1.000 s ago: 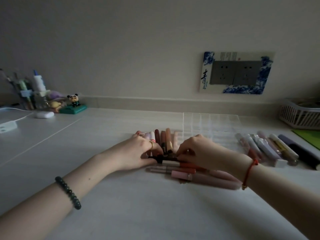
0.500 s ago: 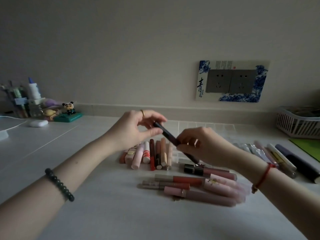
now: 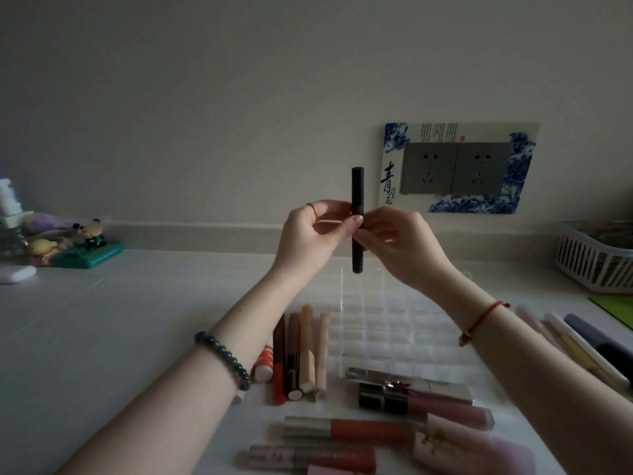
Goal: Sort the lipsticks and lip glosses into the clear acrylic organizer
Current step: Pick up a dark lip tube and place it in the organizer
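Since half a second ago we've swung the dark tube (image 3: 357, 197) from a slant to dead upright and lifted it higher, so it now shows against the wall instead of sitting low over the pile. Our left hand (image 3: 308, 238) pinches it around the middle with thumb and fingertips. Our right hand (image 3: 399, 248) has its fingers curled onto the same stretch from the other side, so both hands grip it and it's well off the counter (image 3: 120, 337). The clear acrylic organizer (image 3: 394, 323) lies on the counter below the tube, between our forearms. Just to its left, a row of lipsticks (image 3: 301, 354) lies side by side pointing away from us. Closer to us the lip glosses (image 3: 346, 430) lie crosswise, the farthest ones right by the organizer's near edge. More tubes (image 3: 575, 341) lie past our right forearm. We've got a beaded bracelet (image 3: 222, 358) on the left wrist and a red string (image 3: 479, 320) on the right. Back by the wall sit a panda figurine (image 3: 89, 233) on the left, a white basket (image 3: 589, 258) on the right, and a blue-and-white socket plate (image 3: 459, 168) above.
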### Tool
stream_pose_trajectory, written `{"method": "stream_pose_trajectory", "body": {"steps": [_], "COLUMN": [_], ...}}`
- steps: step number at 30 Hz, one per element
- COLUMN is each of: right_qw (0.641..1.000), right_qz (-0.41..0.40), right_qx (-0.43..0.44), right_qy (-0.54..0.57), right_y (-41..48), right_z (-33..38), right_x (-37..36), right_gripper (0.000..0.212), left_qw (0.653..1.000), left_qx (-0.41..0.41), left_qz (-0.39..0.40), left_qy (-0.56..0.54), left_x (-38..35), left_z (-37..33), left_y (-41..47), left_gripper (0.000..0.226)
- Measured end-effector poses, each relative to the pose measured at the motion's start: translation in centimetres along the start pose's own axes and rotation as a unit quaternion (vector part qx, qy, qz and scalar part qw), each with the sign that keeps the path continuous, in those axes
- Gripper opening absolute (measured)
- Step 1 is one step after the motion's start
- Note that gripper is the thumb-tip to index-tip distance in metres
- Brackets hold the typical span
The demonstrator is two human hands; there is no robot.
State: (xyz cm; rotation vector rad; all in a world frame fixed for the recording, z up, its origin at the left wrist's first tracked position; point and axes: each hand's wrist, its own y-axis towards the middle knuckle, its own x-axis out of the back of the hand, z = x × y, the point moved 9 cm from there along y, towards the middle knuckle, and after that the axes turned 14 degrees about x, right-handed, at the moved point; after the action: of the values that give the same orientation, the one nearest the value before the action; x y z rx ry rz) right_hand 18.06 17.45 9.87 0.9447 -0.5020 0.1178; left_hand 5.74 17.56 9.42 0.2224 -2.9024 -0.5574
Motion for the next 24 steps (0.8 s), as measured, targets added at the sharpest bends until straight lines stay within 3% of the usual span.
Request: {"method": "stream_pose_trajectory", "body": {"steps": [10,24], "right_qw": [0.996,0.991], "right_qz": [0.062,0.115], "right_qx": [-0.059,-0.05], "right_qy": [-0.005,-0.042], "right_y": [-0.5,-0.7], "right_z": [-3.3,-3.5], "right_x": [-1.6,-2.2], "right_gripper": [0.018,0.017], "left_qw": [0.998,0.993], "left_qx": [0.031,0.034], "left_qz": [0.032,0.083], "left_qy": [0.039,0.07], "left_x": [-0.7,-1.2], "left_z": [3.9,4.5], "left_y": [1.4,1.2], "left_gripper": [0.011,0.015]}}
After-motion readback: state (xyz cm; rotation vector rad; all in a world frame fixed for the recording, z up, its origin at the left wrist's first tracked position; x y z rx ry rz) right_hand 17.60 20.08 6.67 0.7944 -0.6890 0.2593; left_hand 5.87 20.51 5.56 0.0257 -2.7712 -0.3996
